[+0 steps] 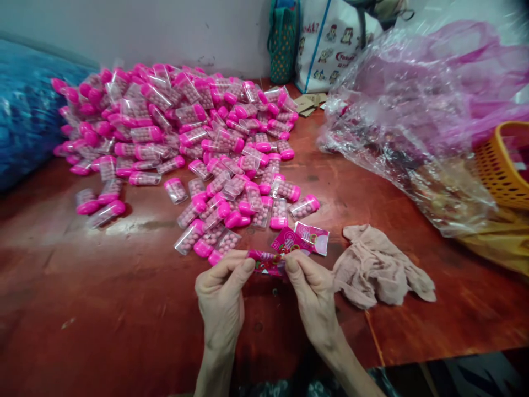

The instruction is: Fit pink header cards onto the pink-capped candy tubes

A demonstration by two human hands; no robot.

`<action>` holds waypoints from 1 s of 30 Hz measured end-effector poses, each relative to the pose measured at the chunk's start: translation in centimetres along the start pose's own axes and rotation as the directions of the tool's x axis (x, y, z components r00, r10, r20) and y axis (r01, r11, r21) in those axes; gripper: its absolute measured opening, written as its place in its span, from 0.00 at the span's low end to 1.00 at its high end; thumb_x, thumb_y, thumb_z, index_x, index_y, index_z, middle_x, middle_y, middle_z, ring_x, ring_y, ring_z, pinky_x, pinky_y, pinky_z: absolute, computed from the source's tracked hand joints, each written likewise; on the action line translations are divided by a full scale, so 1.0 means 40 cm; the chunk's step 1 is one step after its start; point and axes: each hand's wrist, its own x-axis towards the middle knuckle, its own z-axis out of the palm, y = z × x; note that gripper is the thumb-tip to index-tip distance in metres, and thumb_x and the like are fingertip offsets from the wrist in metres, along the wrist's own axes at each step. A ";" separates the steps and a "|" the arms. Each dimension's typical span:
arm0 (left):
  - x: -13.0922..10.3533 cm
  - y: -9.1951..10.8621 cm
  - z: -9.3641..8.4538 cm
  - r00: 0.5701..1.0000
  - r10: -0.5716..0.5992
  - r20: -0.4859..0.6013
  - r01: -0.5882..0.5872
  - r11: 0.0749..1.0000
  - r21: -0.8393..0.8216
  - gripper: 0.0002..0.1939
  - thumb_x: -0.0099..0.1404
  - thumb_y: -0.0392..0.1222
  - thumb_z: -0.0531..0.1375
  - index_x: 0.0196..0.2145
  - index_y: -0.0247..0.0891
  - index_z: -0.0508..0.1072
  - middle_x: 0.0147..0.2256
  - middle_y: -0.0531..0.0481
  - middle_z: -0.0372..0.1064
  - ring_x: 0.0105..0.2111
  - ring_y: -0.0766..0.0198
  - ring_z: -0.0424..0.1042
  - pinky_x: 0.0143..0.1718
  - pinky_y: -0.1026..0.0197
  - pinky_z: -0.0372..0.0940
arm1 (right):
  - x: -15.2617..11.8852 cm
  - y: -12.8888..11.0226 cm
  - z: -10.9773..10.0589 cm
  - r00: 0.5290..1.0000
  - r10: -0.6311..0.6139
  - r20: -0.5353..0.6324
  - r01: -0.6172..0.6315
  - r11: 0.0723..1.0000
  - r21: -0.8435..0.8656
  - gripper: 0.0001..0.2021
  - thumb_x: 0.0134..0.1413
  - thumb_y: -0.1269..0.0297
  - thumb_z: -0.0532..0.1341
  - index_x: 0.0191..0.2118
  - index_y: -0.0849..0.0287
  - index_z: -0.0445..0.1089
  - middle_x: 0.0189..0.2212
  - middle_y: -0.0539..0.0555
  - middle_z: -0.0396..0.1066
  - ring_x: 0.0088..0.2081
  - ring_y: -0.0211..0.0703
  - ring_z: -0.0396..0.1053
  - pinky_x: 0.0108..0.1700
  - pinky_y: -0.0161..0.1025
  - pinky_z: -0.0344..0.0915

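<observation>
Between my two hands is a small magenta printed plastic sleeve (266, 264). My left hand (223, 292) pinches its left end between thumb and forefinger, and my right hand (312, 292) pinches the right end the same way. Just beyond my fingers lie flat printed sleeves (313, 238) of the same kind. A large heap of clear candy bottles (223, 143) with bright pink caps and pale pink balls inside spreads behind them. The nearest candy bottle (226, 242) rests close to my left fingertips.
A crumpled beige cloth (380, 270) lies to the right of my right hand. Clear and pink plastic bags (397, 121) and a yellow basket (506, 171) stand further right. A blue bag (33, 110) is at the far left. A white printed bag (326, 55) leans at the back wall.
</observation>
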 end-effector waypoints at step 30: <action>0.024 0.009 -0.102 0.924 -0.280 -0.262 0.248 0.957 -0.148 0.08 0.39 0.39 0.71 0.18 0.38 0.76 0.27 0.53 0.75 0.26 0.67 0.69 0.29 0.63 0.66 | 0.005 0.009 0.008 0.993 -0.113 -0.022 0.107 0.980 -0.166 0.11 0.57 0.75 0.55 0.41 0.56 0.72 0.27 0.50 0.69 0.28 0.38 0.68 0.31 0.34 0.66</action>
